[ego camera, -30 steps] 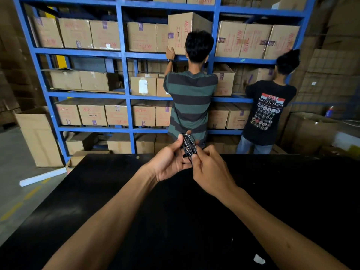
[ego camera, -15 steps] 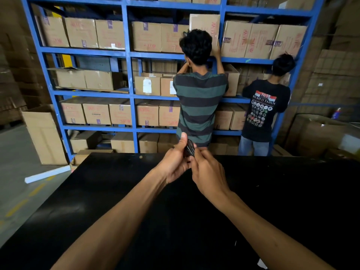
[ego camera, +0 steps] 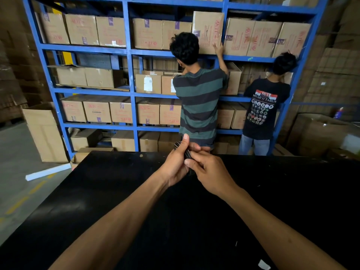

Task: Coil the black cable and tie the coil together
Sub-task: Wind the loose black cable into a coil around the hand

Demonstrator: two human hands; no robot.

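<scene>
A small coil of black cable (ego camera: pixel 187 154) is held above the far edge of a black table (ego camera: pixel 109 191). My left hand (ego camera: pixel 176 164) wraps around the coil, thumb raised along its left side. My right hand (ego camera: pixel 211 172) touches the coil from the right, its thumb and fingertips pinched against it. Only a few glossy loops show at the top (ego camera: pixel 177 144) and between the two hands; the rest of the coil is hidden by my fingers.
Two people stand just beyond the table, facing blue shelves (ego camera: pixel 132 90) full of cardboard boxes: one in a striped shirt (ego camera: pixel 198 106), one in a black T-shirt (ego camera: pixel 263 112). A tall box (ego camera: pixel 44 133) and a white bar (ego camera: pixel 48 171) are on the floor at left. A white scrap (ego camera: pixel 263 265) lies on the table.
The coil has sunk deeper into my hands, so less of it shows. My right hand's fingers have shifted across it. The person in stripes moved a box on the upper shelf to the right.
</scene>
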